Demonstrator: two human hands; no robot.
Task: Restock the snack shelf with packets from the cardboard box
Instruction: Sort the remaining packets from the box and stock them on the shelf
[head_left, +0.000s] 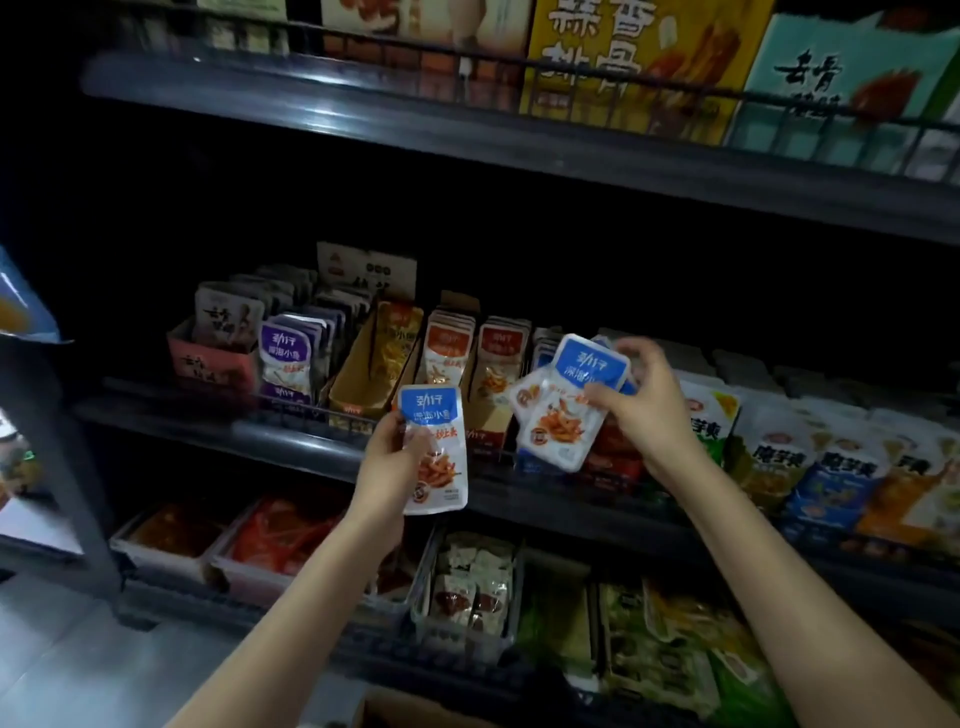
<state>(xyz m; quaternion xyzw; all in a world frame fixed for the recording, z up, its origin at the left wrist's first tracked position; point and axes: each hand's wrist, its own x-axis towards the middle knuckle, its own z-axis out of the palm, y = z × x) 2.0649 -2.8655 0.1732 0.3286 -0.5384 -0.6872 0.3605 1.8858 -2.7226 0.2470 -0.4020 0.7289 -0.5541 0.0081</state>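
Blue-topped packet (435, 449) (labelled 劲仔 深海小鱼) sits gripped in the left hand (387, 457); right hand (644, 410) pinches a fanned bunch (566, 410).

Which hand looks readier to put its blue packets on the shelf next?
Probably the right hand: it holds several blue-topped packets right in front of the matching blue row on the middle shelf. The left hand holds a single packet lower, off to the left.
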